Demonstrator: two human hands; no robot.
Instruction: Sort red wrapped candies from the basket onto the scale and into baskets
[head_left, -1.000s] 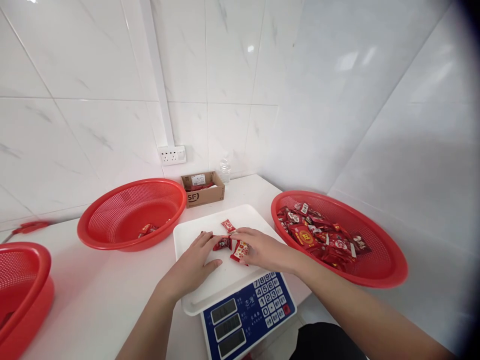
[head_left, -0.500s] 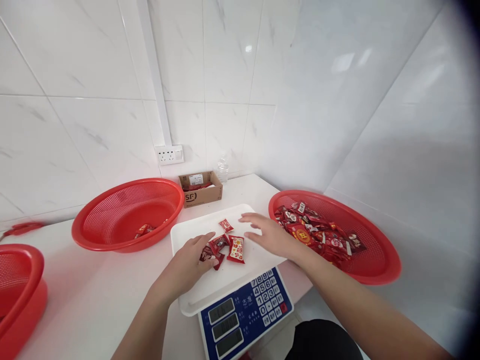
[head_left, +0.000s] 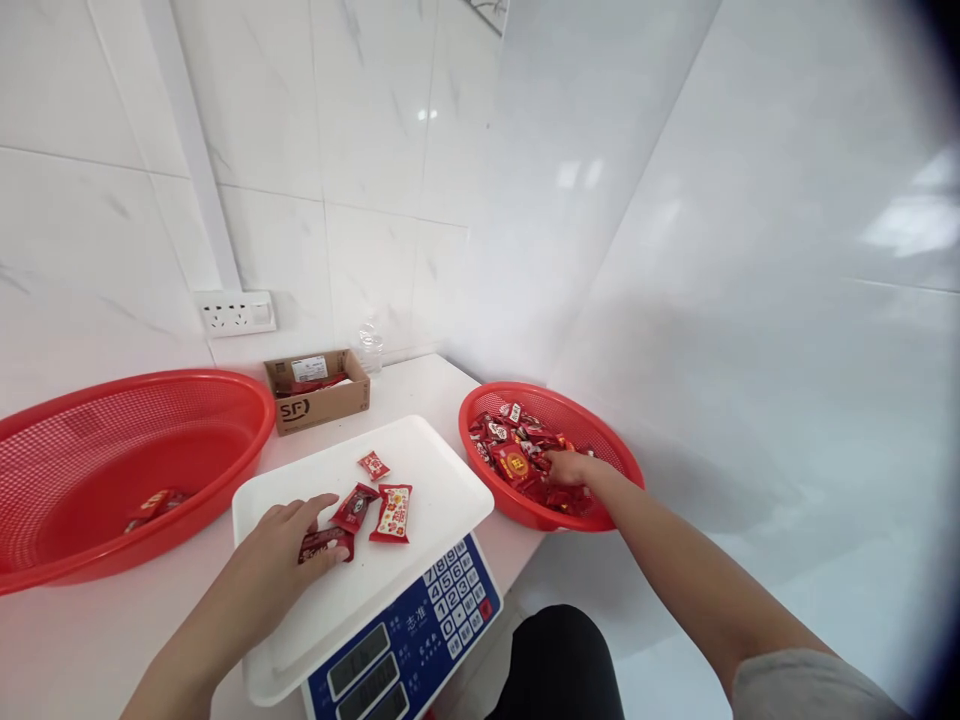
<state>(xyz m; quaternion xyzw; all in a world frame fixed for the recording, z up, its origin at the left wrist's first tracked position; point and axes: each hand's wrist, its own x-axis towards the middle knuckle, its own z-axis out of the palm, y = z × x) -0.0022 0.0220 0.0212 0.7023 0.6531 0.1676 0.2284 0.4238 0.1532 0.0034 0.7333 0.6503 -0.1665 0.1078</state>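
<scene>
My left hand [head_left: 281,560] rests over the white tray [head_left: 442,475] of the scale. Its fingers and thumb close around a dark red candy packet [head_left: 324,545]. Beside it on the tray lie a red packet [head_left: 355,507], a red and cream flowered packet [head_left: 392,513] and a smaller red packet [head_left: 373,465]. My right hand [head_left: 568,468] reaches into the red basket [head_left: 626,460] on the right. Its fingertips are hidden among several red candy packets [head_left: 514,462], so I cannot see whether they grip one.
Blue scale keypad and displays [head_left: 405,640] face me below the tray. On the left stands another red basket [head_left: 247,425] with a few packets inside. A cardboard box [head_left: 326,405] and a clear plastic bottle [head_left: 370,345] stand by the wall, near a power socket [head_left: 236,313].
My right hand has moved from above the tray into the right basket. My left hand stays by the dark red packet. The view has turned to the right.
</scene>
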